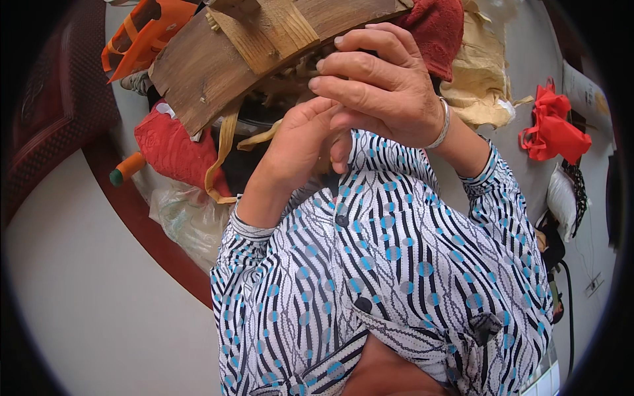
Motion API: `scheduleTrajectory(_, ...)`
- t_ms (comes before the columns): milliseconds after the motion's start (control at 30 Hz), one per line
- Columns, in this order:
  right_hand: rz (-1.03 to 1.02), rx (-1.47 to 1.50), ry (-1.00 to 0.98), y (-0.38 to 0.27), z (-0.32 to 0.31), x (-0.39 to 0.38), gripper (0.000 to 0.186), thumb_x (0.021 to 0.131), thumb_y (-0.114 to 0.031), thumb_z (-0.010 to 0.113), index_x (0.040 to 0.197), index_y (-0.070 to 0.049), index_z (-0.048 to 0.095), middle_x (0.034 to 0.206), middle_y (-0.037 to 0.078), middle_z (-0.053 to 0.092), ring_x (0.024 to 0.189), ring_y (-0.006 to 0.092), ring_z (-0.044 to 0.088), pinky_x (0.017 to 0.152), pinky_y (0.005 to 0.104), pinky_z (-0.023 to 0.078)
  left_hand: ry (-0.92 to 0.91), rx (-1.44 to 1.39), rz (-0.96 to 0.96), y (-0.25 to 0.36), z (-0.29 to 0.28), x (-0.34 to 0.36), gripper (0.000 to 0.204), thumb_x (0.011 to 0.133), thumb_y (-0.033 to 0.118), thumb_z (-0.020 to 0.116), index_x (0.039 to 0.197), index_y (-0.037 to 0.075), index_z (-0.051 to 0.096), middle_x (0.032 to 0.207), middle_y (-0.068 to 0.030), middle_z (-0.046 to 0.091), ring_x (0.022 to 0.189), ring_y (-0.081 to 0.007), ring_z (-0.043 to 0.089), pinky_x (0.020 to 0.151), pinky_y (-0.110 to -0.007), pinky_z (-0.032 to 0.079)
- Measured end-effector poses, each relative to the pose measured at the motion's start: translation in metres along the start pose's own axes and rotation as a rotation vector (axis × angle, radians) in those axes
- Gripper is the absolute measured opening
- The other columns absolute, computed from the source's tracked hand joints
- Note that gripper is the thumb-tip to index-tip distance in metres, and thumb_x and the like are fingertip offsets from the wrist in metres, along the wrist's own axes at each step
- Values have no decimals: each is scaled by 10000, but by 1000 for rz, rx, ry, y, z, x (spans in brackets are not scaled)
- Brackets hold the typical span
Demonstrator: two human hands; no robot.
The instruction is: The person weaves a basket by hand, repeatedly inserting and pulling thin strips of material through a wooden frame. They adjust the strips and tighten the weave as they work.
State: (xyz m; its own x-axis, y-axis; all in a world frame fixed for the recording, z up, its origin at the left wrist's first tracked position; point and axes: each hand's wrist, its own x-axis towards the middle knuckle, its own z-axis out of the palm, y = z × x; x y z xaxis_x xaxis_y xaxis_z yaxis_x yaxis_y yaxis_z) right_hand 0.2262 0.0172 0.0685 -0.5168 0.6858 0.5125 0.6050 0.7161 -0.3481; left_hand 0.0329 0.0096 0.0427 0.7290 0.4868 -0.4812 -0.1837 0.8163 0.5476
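Note:
My left hand (296, 144) and my right hand (389, 86) meet in front of my chest, and the right one overlaps the left fingertips. The left fingers curl inward; whatever they may pinch is hidden. On the right hand the fingers are bent but apart, with nothing visible between them, and the thumb rests against the left hand. A metal bangle (443, 124) circles my right wrist. Just beyond the hands lies a curved wooden board (198, 76) with a lighter wood piece (264, 33) across it. Tan knobbly pieces (284, 86) show beneath its edge, partly covered.
Red textured cloth (175, 148) and a yellow strap (224, 148) hang at the left, above a clear plastic bag (188, 218). An orange bag (148, 30) stands far left. Crumpled tan paper (482, 72) and a red bag (551, 122) are to the right. Dark red furniture (59, 99) borders the left.

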Motion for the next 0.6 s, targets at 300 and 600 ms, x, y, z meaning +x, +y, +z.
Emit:
scheduleTrajectory(300,323,381,63,6,25,-31,254,902,-305,617,833,-62,643,644,25,582,523,208,519,582,314,403,-22,67,-69,-2,2,-5,334,995,281,495,1136,-1,605,611,9,487,457,-62,430,433,-211,357)
scheduleTrajectory(600,519,856,-383,-25,31,-17,243,910,-197,591,750,-15,611,657,186,598,589,343,593,543,393,473,526,1508,627,42,0,-31,167,923,192,606,877,41,663,666,-69,605,578,-185,578,519,-291,433)
